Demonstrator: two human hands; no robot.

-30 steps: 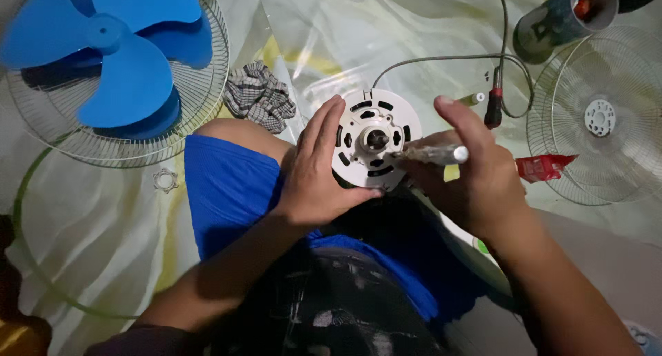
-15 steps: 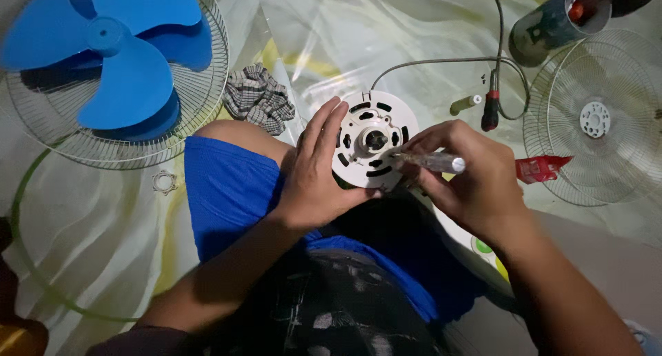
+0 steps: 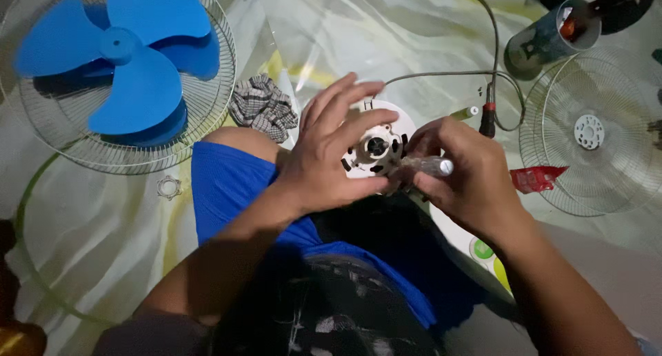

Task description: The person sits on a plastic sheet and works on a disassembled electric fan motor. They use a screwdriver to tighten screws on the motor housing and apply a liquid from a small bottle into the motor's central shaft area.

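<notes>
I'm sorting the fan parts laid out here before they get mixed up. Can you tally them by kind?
Wire fan guards: 2, one under the blade, one at far right
Blue fan blade: 1
White motor housing, under the left hand: 1
Small ring nut on the floor: 1
Clear-handled screwdriver, in the right hand: 1
Total: 6

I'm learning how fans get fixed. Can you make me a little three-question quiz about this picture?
1. True or false: the blue fan blade lies in a wire grille.
2. Which hand holds the clear-handled screwdriver? A) left B) right
3. What does the left hand rest on?

Key: 1. True. 2. B, the right hand grips it. 3. The white round motor housing on the person's lap.
</notes>
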